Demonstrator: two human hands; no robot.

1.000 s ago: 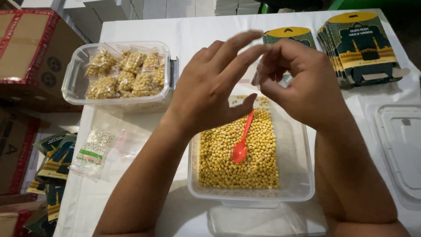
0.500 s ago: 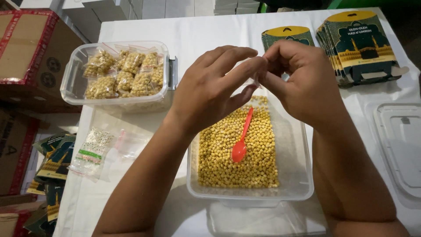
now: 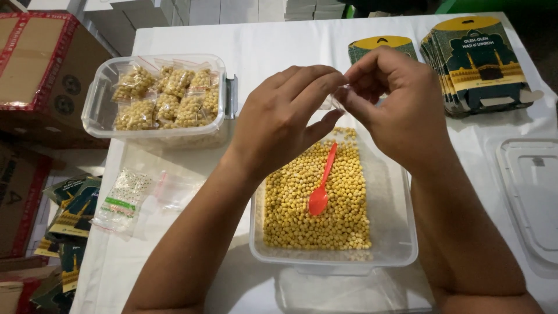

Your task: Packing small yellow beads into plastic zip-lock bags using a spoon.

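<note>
I see a white-covered tabletop with cardboard boxes on the floor at its left. On it: a clear tub of yellow beans with an orange spoon lying in them, a second tub of filled bean packets, loose bags, dark green cartons and a lid. The left hand and right hand meet above the bean tub, fingers curled, both pinching a small clear plastic bag between fingertips. Compared with half a second ago, the hands sit marginally closer together; the spoon is unmoved.
</note>
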